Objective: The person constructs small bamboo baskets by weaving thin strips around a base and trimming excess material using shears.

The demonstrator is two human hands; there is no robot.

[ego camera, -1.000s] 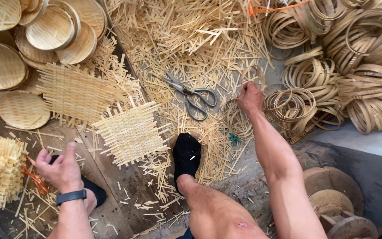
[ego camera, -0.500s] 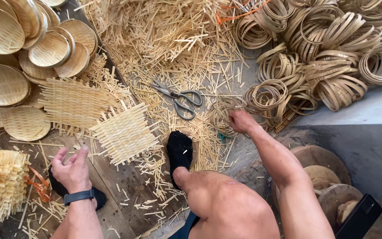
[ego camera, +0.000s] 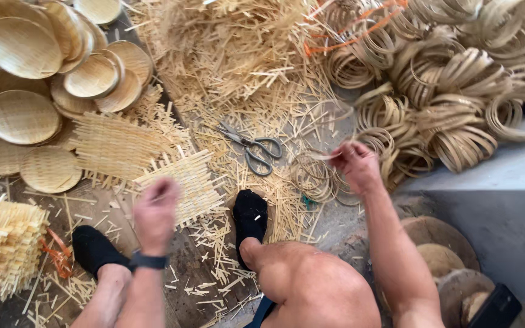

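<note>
Left hand (ego camera: 156, 209) blurred, loosely curled, right hand (ego camera: 355, 167) outstretched, fingers pinched

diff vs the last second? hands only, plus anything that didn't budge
The right hand lifted off the floor litter and now pinches a thin bamboo ring from the loose coils. The left hand rose from beside the knee to over the square woven mat, blurred, holding nothing visible. Scissors, woven trays and hoop pile stayed put.

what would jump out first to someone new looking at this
A heap of pale bamboo splints fills the top middle, with coiled bamboo rings piled at the right and round woven trays stacked at the left. Scissors lie below the splints. The right hand pinches a thin ring; the blurred left hand hovers by a square woven mat.
</note>
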